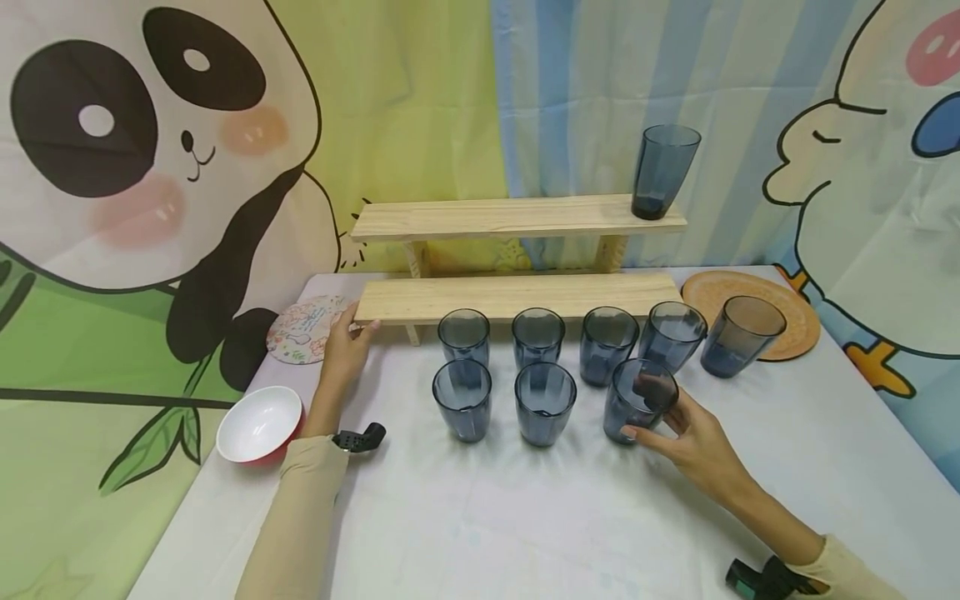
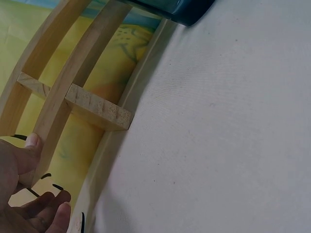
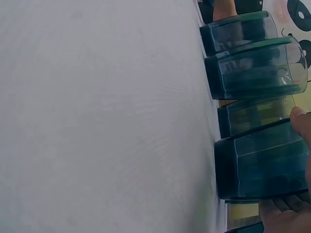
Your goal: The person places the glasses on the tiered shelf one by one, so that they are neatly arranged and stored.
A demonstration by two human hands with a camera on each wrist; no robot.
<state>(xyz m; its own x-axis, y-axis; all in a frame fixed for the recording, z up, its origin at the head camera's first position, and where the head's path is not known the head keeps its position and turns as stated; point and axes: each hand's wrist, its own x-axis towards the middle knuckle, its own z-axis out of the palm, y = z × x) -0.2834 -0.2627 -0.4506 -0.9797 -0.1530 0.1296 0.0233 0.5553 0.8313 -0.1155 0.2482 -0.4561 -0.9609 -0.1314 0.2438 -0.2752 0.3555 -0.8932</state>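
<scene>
My right hand (image 1: 701,442) grips a blue-grey glass tumbler (image 1: 636,408) by its side, at the right end of the front row. In the right wrist view its thumb lies on the side of that tumbler (image 3: 267,160), whose base is at the white tablecloth. To its left stand two more tumblers, a middle one (image 1: 545,408) and a left one (image 1: 462,404). At the left end of the lower step of a two-tier wooden shelf (image 1: 517,297), my left hand (image 1: 345,354) holds the board's end, thumb on its edge in the left wrist view.
Behind the front row, several matching tumblers (image 1: 607,342) line up before the shelf. One tumbler (image 1: 663,175) stands on the right end of the upper board (image 1: 495,217). A round cork mat (image 1: 795,321) lies at right; a floral disc (image 1: 296,333) and white bowl (image 1: 258,421) are at left.
</scene>
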